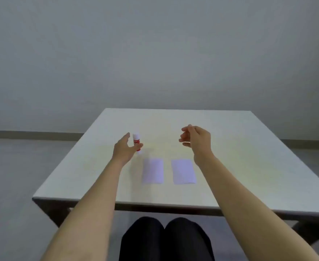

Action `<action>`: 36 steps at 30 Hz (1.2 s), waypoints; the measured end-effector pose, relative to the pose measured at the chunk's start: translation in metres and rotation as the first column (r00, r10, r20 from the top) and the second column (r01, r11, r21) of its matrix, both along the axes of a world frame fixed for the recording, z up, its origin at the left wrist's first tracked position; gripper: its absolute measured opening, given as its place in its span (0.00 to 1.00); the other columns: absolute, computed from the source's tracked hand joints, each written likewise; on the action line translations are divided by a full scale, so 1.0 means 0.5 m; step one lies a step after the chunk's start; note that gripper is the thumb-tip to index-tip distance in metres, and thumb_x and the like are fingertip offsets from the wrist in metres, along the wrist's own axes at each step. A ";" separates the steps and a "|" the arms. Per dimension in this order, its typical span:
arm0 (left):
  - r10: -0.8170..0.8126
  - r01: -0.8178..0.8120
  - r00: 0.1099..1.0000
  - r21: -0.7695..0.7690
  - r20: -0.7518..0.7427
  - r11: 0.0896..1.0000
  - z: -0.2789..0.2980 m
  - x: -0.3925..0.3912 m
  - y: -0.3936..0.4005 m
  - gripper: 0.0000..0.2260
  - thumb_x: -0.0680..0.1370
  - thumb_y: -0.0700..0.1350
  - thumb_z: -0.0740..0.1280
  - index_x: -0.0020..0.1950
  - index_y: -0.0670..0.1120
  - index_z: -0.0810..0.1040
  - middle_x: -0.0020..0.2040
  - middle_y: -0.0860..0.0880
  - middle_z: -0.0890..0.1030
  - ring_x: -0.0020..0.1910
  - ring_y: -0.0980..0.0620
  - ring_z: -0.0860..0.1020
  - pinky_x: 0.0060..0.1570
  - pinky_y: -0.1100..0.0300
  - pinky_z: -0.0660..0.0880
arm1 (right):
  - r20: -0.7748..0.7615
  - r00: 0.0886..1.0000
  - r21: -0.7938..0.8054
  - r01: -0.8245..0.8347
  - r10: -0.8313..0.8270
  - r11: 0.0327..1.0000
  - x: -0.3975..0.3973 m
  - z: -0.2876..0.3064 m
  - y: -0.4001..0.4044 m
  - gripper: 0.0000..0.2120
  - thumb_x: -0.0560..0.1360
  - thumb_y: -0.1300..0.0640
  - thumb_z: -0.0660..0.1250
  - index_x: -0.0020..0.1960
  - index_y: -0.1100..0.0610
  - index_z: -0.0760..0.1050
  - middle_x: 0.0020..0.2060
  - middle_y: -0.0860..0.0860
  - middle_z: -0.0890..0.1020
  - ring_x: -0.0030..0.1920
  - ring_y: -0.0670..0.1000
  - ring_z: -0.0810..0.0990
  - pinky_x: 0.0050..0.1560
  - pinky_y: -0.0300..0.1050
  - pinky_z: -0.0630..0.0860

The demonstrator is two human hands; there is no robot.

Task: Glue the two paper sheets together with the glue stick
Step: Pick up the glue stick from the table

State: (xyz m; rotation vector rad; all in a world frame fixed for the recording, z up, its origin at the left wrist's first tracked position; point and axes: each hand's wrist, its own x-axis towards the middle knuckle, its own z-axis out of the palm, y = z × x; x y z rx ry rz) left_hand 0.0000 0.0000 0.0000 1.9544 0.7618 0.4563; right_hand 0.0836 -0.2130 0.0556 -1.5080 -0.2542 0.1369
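A white glue stick [136, 139] with a red label stands upright on the white table [236, 147], left of centre. My left hand [123, 152] is cupped around it, fingers spread on its left and the thumb tip at its lower right; no firm grip shows. Two small white paper sheets lie flat side by side nearer to me: the left sheet [153, 173] and the right sheet [183, 171], with a narrow gap between them. My right hand [198, 141] hovers above the table beyond the right sheet, fingers loosely curled and apart, holding nothing.
The table's near edge [154, 205] runs just above my knees [166, 240]. A plain grey wall and grey floor lie beyond the table.
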 end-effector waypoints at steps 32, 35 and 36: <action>-0.372 0.201 0.928 0.804 0.028 0.560 -0.001 0.042 -0.082 0.08 0.68 0.41 0.75 0.46 0.42 0.82 0.43 0.47 0.81 0.42 0.46 0.80 0.41 0.57 0.72 | -0.092 0.909 -0.406 -0.408 0.407 0.818 0.050 -0.095 0.058 0.06 0.77 0.55 0.65 0.48 0.59 0.73 0.36 0.54 0.79 0.32 0.51 0.80 0.33 0.41 0.76; -0.365 0.181 0.930 0.805 0.047 0.565 0.003 0.039 -0.080 0.07 0.69 0.41 0.75 0.45 0.43 0.83 0.43 0.47 0.81 0.41 0.47 0.80 0.40 0.57 0.72 | -0.122 0.890 -0.354 -0.452 0.439 0.819 0.049 -0.087 0.055 0.16 0.74 0.50 0.69 0.58 0.55 0.71 0.45 0.55 0.80 0.36 0.50 0.83 0.35 0.42 0.78; -0.365 0.179 0.930 0.810 0.046 0.558 0.005 0.039 -0.081 0.07 0.68 0.41 0.75 0.45 0.43 0.83 0.43 0.47 0.81 0.41 0.46 0.80 0.40 0.57 0.72 | -0.168 0.899 -0.376 -0.438 0.405 0.816 0.046 -0.084 0.058 0.20 0.74 0.43 0.67 0.58 0.56 0.72 0.43 0.55 0.81 0.34 0.50 0.83 0.33 0.42 0.77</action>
